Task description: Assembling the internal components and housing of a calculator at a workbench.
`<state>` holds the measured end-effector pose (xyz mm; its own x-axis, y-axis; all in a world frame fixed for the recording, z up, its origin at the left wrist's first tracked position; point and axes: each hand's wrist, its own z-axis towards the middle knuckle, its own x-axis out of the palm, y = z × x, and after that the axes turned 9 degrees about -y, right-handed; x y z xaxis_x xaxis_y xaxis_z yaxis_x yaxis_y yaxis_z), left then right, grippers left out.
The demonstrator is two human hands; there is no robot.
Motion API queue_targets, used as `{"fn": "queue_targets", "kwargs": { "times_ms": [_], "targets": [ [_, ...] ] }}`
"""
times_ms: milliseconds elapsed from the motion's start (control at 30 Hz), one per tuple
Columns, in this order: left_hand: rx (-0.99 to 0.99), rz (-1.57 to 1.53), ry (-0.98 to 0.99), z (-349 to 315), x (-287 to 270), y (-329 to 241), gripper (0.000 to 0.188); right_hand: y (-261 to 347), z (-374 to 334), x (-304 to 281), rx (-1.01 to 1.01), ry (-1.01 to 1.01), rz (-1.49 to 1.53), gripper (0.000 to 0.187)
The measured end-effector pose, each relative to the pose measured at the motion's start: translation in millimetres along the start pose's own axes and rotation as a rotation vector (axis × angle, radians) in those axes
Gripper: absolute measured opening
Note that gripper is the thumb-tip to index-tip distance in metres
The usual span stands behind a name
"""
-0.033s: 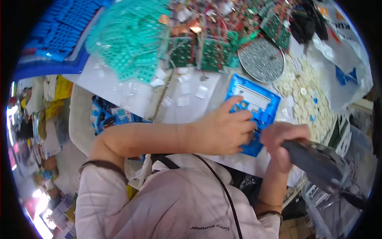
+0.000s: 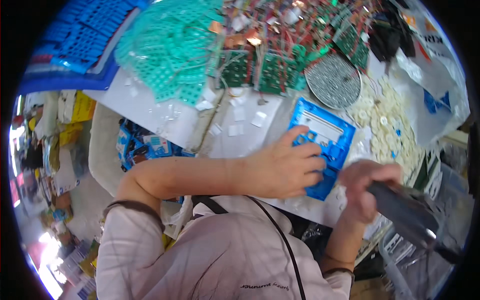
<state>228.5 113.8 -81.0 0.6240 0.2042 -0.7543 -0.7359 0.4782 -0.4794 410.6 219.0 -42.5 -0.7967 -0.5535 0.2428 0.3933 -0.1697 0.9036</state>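
A blue plastic casing (image 2: 342,134) with cut-outs and a pale inner strip lies at a slant on the white work surface. My left hand (image 2: 287,165) rests on its near left part, fingers bent over it, covering some of it. Just right of the casing's near end is my right hand (image 2: 367,185), smeared by motion. It is closed round a dark grey electric screwdriver (image 2: 407,212), whose thick body points away to the lower right. The tool's tip cannot be made out. Beyond the casing stands a round dish (image 2: 334,81) full of small silver screws.
Cream plastic discs (image 2: 385,127) are heaped at right. Green circuit boards (image 2: 275,72) with wires and turquoise button sheets (image 2: 167,55) cover the far side. Blue parts (image 2: 92,30) fill a tray at far left; a pale bin (image 2: 102,155) stands left, a clear bin (image 2: 410,265) lower right.
My right hand has shifted slightly right and nearer to me with the screwdriver, away from the casing. My left hand stays on the casing. The whole view has shifted a little.
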Motion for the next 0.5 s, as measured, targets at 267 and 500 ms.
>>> {"fn": "queue_targets", "kwargs": {
  "times_ms": [267,500],
  "targets": [
    [-0.460,0.517,-0.393,-71,-127,86,0.015,68,25,-76,-0.090,-0.187,-0.170,0.040],
    [-0.360,0.730,0.021,-53,-189,148,0.017,44,25,-72,-0.044,-0.209,-0.160,0.035]
  ]
}}
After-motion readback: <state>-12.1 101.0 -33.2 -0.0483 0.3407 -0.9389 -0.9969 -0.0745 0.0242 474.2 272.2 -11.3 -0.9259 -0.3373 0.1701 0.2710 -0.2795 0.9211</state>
